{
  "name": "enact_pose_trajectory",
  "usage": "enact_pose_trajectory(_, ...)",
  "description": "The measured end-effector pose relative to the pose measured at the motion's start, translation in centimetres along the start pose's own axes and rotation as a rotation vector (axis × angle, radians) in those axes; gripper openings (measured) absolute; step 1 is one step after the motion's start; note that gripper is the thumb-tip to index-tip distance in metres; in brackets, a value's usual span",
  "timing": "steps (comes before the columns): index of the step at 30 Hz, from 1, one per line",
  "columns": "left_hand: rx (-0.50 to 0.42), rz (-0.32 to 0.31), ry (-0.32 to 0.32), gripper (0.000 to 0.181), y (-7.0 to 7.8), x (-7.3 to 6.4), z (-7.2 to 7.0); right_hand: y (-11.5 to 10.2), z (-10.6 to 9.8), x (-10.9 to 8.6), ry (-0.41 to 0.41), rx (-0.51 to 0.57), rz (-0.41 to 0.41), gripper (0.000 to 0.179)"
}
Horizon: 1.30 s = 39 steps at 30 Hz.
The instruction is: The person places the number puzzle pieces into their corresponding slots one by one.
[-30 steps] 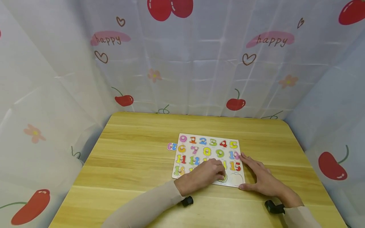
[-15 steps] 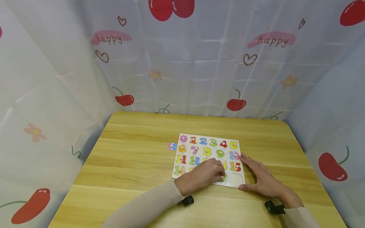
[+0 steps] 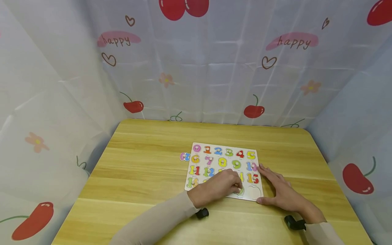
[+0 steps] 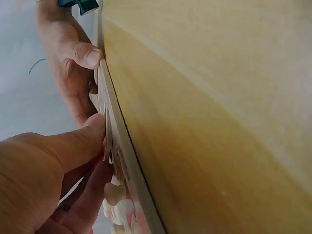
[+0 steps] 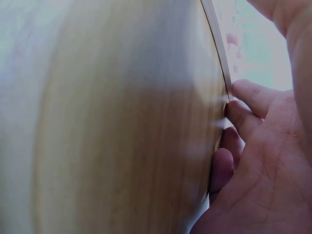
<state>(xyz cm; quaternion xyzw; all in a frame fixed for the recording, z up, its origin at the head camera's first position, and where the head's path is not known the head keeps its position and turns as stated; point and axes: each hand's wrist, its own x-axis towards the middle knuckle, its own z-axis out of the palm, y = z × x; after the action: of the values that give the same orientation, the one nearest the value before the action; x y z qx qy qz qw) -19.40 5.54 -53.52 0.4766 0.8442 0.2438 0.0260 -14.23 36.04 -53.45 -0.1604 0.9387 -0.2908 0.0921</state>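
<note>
A white wooden number puzzle board (image 3: 223, 147) lies on the table, with colourful knobbed number pieces in its rows. My left hand (image 3: 218, 186) reaches over the lower rows and pinches a thin puzzle piece (image 4: 108, 139) between thumb and fingers. That piece is tilted at its outlined slot in the bottom row, its number hidden by the fingers. My right hand (image 3: 283, 192) rests at the board's right side, thumb on the near corner and fingers spread along the edge. Beside my left fingers, a bare outlined slot (image 3: 255, 192) shows at the bottom right.
A loose pink and blue puzzle piece (image 3: 184, 157), reading as an upside-down 20, lies against the board's left edge. The wooden table (image 3: 147, 149) is bounded by white printed curtains (image 3: 211, 85) at the back and sides. Black wrist-camera mounts (image 3: 294, 223) sit under both wrists.
The piece under my left fingers has shifted and tilted slightly at its slot. My right hand stays in the same spot on the board's edge.
</note>
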Motion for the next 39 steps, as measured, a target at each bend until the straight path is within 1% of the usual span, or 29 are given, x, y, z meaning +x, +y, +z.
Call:
enact_pose_trajectory(3,0.044,-0.011,0.030,0.007,0.2,-0.1,0.2,0.1,0.0,0.0,0.002,-0.002,-0.004,0.118)
enact_pose_trajectory(7,0.073,-0.043,0.066,0.009,0.5,-0.3,0.4,0.2,0.0,0.1,0.002,-0.008,-0.003,0.118)
enact_pose_trajectory(11,0.096,-0.059,0.089,0.009,0.7,-0.2,0.5,0.2,-0.1,0.2,0.000,-0.014,0.006,0.119)
enact_pose_trajectory(14,0.079,-0.048,0.081,0.007,0.7,-0.2,0.4,0.1,-0.2,0.2,-0.006,-0.010,0.015,0.119)
enact_pose_trajectory(16,0.062,-0.030,0.066,0.006,0.5,-0.1,0.5,0.1,-0.3,0.2,-0.011,-0.007,0.019,0.120)
enact_pose_trajectory(21,0.063,0.011,0.026,0.011,0.3,-0.1,0.4,0.2,-0.2,0.2,-0.014,-0.004,0.020,0.120)
enact_pose_trajectory(25,0.051,-0.003,0.007,0.014,0.4,-0.3,-0.1,0.3,-0.2,0.2,-0.014,-0.002,0.017,0.119)
enact_pose_trajectory(27,0.039,-0.013,0.012,0.017,0.5,-0.6,-0.5,0.3,-0.3,0.2,-0.015,0.000,0.015,0.118)
enact_pose_trajectory(29,0.029,-0.020,0.027,0.019,0.5,-0.9,-1.0,0.2,-0.3,0.2,-0.016,0.001,0.014,0.118)
enact_pose_trajectory(32,-0.002,-0.040,0.072,0.022,0.2,-1.5,-2.1,0.2,-0.3,0.2,-0.017,0.001,0.014,0.118)
enact_pose_trajectory(35,-0.048,-0.082,0.135,0.023,-0.5,-2.3,-3.4,0.1,-0.3,0.1,-0.019,0.008,0.019,0.118)
enact_pose_trajectory(37,-0.075,-0.117,0.187,0.023,-1.3,-3.0,-4.3,0.1,-0.3,0.1,-0.021,0.015,0.024,0.119)
enact_pose_trajectory(39,-0.083,-0.151,0.238,0.022,-2.1,-3.6,-5.1,0.1,-0.3,0.0,-0.022,0.019,0.027,0.119)
